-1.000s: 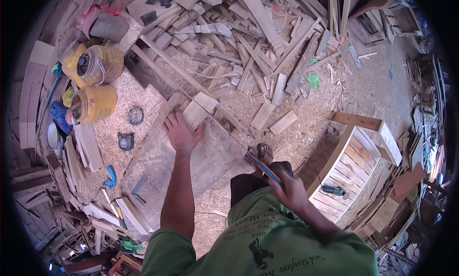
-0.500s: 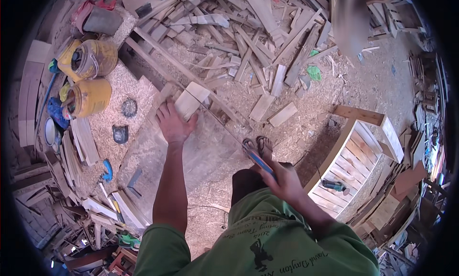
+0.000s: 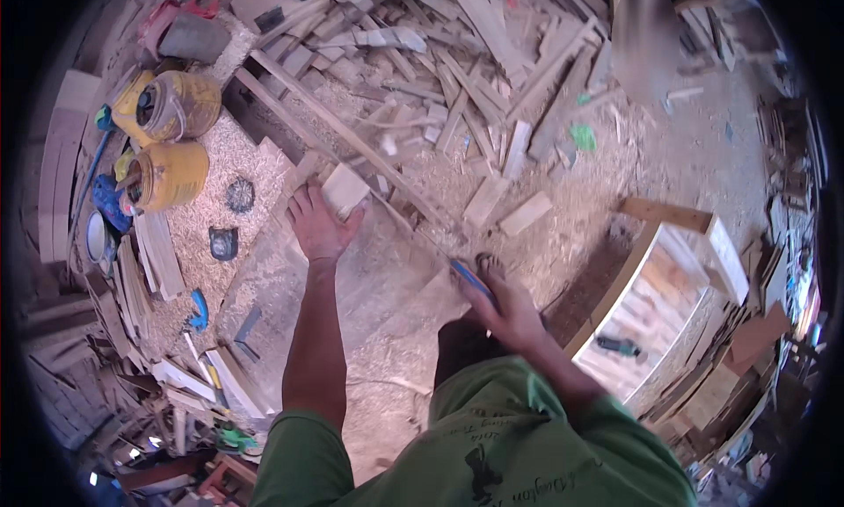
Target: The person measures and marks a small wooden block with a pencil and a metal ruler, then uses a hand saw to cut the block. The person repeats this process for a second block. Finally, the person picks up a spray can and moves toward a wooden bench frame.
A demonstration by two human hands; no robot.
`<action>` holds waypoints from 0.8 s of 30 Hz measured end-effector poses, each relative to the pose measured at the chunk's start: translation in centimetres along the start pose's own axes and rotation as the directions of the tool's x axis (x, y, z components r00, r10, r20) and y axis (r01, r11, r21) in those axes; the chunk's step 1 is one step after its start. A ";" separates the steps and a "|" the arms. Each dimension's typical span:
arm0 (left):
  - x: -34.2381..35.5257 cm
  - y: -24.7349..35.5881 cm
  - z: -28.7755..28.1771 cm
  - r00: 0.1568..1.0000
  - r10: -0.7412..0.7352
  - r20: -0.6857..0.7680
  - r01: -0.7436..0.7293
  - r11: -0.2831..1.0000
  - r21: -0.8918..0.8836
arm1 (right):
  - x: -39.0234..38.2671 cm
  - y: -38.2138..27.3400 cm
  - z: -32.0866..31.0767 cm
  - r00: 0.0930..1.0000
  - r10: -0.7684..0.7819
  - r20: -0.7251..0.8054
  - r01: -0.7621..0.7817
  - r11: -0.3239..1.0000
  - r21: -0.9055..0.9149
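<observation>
My left hand (image 3: 323, 223) lies flat on the work surface (image 3: 352, 261), fingers spread, with its thumb against a short pale wood block (image 3: 345, 189). My right hand (image 3: 512, 314) is closed round the blue handle of a handsaw (image 3: 473, 281). The thin blade, seen nearly edge-on, runs up and left toward the block's right side. Just past the block, a small pale piece (image 3: 389, 143) shows blurred. Part of the handle is hidden inside my right hand.
Yellow buckets (image 3: 171, 175) stand at the left. A blue-handled tool (image 3: 200, 310) lies below them. Wood offcuts (image 3: 457, 94) are heaped at the far side. At the right is a slatted wooden frame (image 3: 637, 305) with a dark green power tool (image 3: 618, 345) on it.
The block is shorter at its far end, and a small blurred piece shows beyond it. My right hand has moved slightly forward with the saw. My left hand stays in place.
</observation>
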State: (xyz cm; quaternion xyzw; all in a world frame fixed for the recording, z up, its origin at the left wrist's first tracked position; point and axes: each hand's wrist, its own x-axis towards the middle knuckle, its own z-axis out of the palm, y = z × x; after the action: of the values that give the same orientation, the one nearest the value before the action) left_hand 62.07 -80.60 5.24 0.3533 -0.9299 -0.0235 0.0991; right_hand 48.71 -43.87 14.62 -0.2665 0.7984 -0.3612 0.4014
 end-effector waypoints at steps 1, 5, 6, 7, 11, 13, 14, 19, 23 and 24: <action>-0.1 0.0 0.0 1.000 -0.004 0.015 0.004 1.000 0.017 | -3.5 0.7 -2.0 0.996 0.082 0.042 -0.086 0.991 0.100; 0.6 1.3 -0.6 1.000 -0.002 0.014 0.001 0.999 0.042 | -12.3 3.6 -6.7 0.997 0.072 -0.015 -0.073 0.995 -0.071; 0.8 1.8 -0.7 1.000 0.000 0.012 0.000 0.999 0.043 | -13.1 4.5 -7.1 0.998 -0.005 -0.056 -0.003 0.990 -0.138; 0.8 2.3 -0.8 1.000 -0.004 -0.013 0.005 0.999 0.043 | -13.3 4.8 -7.3 0.993 -0.074 -0.090 0.055 0.977 -0.204; -2.4 1.9 -0.1 0.988 -0.103 -0.118 0.104 0.995 0.004 | -12.0 3.7 -8.6 0.971 -0.227 -0.077 0.194 0.932 -0.305; -5.9 2.7 0.7 0.966 -0.206 -0.154 0.206 0.978 -0.014 | -12.0 2.2 -9.1 0.966 -0.243 -0.089 0.200 0.918 -0.342; -7.5 2.9 0.7 0.956 -0.232 -0.177 0.232 0.972 -0.023 | -11.9 1.3 -9.2 0.962 -0.265 -0.069 0.224 0.908 -0.354; -14.8 0.4 -2.6 0.930 -0.366 -0.014 0.366 0.931 -0.017 | -12.0 -2.4 -7.1 0.889 -0.458 0.021 0.438 0.835 -0.333; -24.4 -7.4 -5.0 0.858 -0.514 -0.026 0.513 0.858 -0.015 | -9.0 -6.8 -1.1 0.699 -0.651 0.295 0.713 0.601 -0.362; -26.6 -9.6 -5.7 0.839 -0.543 -0.020 0.543 0.839 -0.022 | -8.3 -8.1 0.9 0.699 -0.621 0.355 0.715 0.599 -0.360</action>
State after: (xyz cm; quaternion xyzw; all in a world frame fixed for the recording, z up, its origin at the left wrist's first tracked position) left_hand 88.91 -70.05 5.30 0.6017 -0.7903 -0.0531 0.1030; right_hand 55.04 -43.14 24.39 -0.6695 0.6585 -0.2520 0.2336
